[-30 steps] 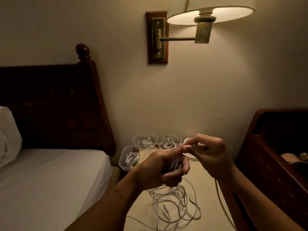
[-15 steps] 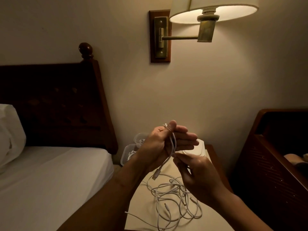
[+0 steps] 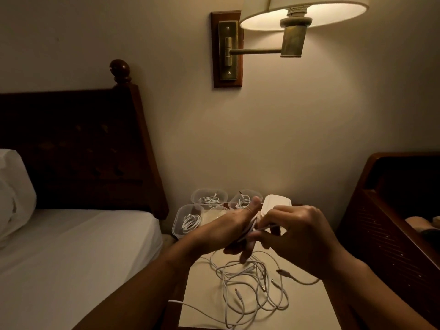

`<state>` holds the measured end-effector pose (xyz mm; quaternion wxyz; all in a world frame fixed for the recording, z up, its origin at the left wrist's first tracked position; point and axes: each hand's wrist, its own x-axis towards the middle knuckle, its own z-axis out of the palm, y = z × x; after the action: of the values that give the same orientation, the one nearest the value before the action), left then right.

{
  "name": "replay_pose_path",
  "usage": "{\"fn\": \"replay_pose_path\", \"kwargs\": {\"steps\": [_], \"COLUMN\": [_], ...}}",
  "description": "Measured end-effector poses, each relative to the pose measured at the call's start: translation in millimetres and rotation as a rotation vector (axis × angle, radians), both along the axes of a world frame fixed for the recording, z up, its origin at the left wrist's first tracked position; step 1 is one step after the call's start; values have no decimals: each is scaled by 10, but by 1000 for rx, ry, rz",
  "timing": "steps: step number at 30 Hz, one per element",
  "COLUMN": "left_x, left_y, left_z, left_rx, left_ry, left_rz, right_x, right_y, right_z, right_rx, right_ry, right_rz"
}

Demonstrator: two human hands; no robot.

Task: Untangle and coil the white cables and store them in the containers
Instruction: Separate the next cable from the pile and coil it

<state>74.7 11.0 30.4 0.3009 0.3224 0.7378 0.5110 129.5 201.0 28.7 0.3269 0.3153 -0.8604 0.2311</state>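
A bed [image 3: 71, 258] with a white sheet fills the left side, and just beside it stands a pale-topped bench [image 3: 309, 306]. A loose tangle of white cables [image 3: 250, 289] lies spread on the near half of the bench, with one end trailing off its left edge. Above the tangle, the left hand [image 3: 226, 227] has loops of a white cable [image 3: 250, 228] wound round it, thumb raised and fingers half bent about the loops. The right hand [image 3: 300, 236] pinches a strand of the same cable between thumb and fingers, close against the left. At the back of the bench sit clear containers. The rear left container [image 3: 209, 195] holds one coiled cable, as do the rear middle container [image 3: 246, 195] and the front left container [image 3: 177, 225]. A fourth container [image 3: 214, 211], partly behind the left hand, has contents I cannot make out. A white box [image 3: 276, 203] shows behind the hands, and whether it is a container or a lid is unclear.
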Motion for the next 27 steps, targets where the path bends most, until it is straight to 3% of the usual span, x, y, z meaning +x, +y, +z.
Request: {"fn": "replay_pose_path", "kwargs": {"steps": [5, 8, 12, 16, 22, 27], "left_x": [23, 60, 120, 146, 71, -73], "left_y": [-64, -71, -51, -54, 72, 180], "left_z": [-118, -154, -113, 2, 80, 32], "left_rx": [90, 270, 534, 745, 873, 605], "left_ry": [-273, -469, -646, -653, -600, -401], "left_rz": [-189, -286, -308, -253, 251, 344], "right_x": [-139, -210, -262, -163, 66, 130], "right_y": [93, 87, 10, -74, -381, -487], "right_z": [-33, -58, -195, -394, -527, -364], "right_rx": [-124, -276, -506, -691, -535, -196], "right_ry": [9, -40, -201, -476, -641, -867], "right_rz": [80, 145, 201, 113, 29, -55]}}
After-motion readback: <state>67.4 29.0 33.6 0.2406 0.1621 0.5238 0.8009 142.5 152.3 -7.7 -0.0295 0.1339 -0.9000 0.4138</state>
